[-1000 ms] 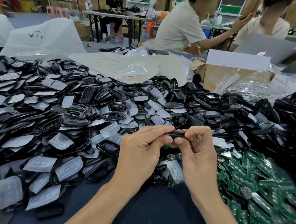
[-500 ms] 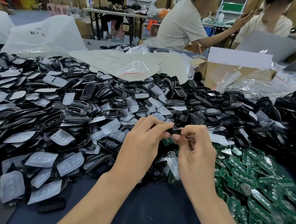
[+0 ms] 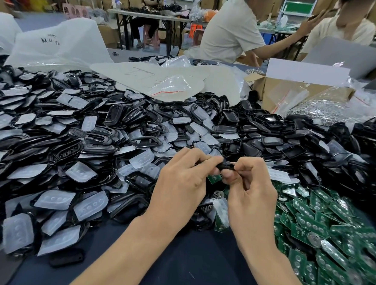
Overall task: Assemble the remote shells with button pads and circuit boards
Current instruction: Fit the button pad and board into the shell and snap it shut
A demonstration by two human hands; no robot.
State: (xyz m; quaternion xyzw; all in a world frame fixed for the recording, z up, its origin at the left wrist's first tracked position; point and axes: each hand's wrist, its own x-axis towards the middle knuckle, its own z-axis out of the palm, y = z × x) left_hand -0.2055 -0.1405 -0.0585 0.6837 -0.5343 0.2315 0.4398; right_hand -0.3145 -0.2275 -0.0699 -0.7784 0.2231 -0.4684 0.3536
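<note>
Both my hands work above the near middle of the dark table (image 3: 185, 264).

1. Left hand (image 3: 179, 186): fingers curled, thumb and fingertips pinching the left end of a small black remote shell (image 3: 225, 166).
2. Right hand (image 3: 252, 191): fingers curled likewise, thumb and forefinger pinching the right end of the same shell. The two grips nearly touch, so only a narrow strip of the shell shows between them.
3. A green circuit board (image 3: 214, 178) shows just below the shell, between my thumbs. It may be held against the underside of the shell; the view is too crowded to confirm.

Stock around the hands:
- Left and far: a deep heap of black shells (image 3: 120, 137) mixed with translucent button pads (image 3: 89, 204).
- Right and near: a pile of green circuit boards (image 3: 321, 229).
- Far right: an open cardboard box (image 3: 297, 92) with clear plastic bags.
</note>
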